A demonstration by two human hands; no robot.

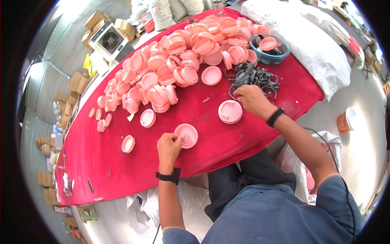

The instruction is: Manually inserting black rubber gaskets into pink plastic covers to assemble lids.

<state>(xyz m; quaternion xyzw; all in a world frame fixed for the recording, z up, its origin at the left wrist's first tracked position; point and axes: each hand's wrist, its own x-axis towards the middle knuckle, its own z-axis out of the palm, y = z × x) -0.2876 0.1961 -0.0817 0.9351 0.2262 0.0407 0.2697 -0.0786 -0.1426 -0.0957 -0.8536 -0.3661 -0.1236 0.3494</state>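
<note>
My left hand (pixel 170 147) pinches the near left rim of a round pink plastic lid (pixel 188 135) lying on the red-covered table. Its thumb and forefinger are closed at the rim. Over the near edge of a pile of dark grey looped rubber rings (pixel 254 76) is my right hand (pixel 254 100). Those fingertips are pressed together on one grey ring (pixel 232 92), which is partly hidden by the fingers. Just below the right hand sits another round pink lid (pixel 230 112), apart from it.
A large heap of pink lids (pixel 178 61) covers the table's far side, with loose ones (pixel 128 143) nearer. A teal basin (pixel 271 59) holds dark pieces and a pink lid. White sacks (pixel 304 44) lie along the right edge; an open white sack (pixel 325 150) stands by my right side.
</note>
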